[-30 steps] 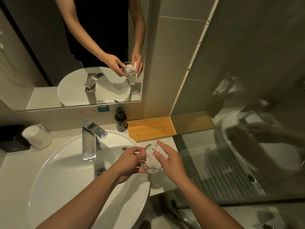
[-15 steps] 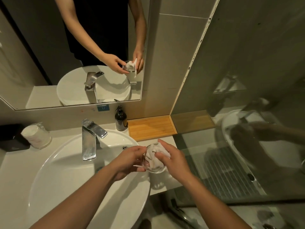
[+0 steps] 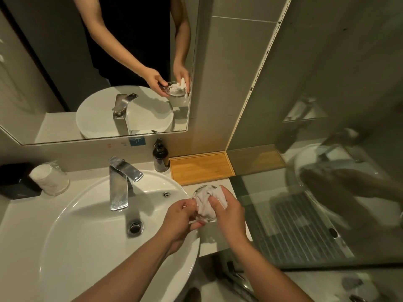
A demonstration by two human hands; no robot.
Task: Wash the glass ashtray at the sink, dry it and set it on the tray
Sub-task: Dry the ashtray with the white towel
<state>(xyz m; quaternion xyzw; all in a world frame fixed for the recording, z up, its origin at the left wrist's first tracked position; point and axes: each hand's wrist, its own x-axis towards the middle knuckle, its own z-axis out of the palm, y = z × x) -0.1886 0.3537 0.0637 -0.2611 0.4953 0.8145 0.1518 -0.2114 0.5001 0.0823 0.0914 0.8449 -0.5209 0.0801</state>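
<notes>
In the head view, both hands meet just right of centre in the frame, over the right rim of the white sink [image 3: 65, 247] and the edge of the pale counter [image 3: 224, 245]. The left hand [image 3: 178, 219] curls its fingers around the near left side of the glass ashtray [image 3: 199, 190], gripping it from the side and underneath. The right hand [image 3: 229, 214] has its fingers closed on a crumpled white cloth [image 3: 207, 203], which is pressed down into the bowl of the ashtray and covers most of it; only a curved strip of clear glass shows at the top left and along the bottom. The ashtray is held in the air, tilted slightly, just in front of the wooden tray [image 3: 201, 167] and not touching it.

The tray lies flat on the counter at centre right, against the wall. A dark soap bottle [image 3: 161, 156] stands just left of it. A chrome tap [image 3: 121, 182] rises behind the basin at centre left, with the drain [image 3: 135, 227] below it. At far left a wrapped cup [image 3: 49, 178] sits beside a black box [image 3: 15, 180]. The mirror [image 3: 65, 51] in the upper left reflects the hands, cloth and ashtray.
</notes>
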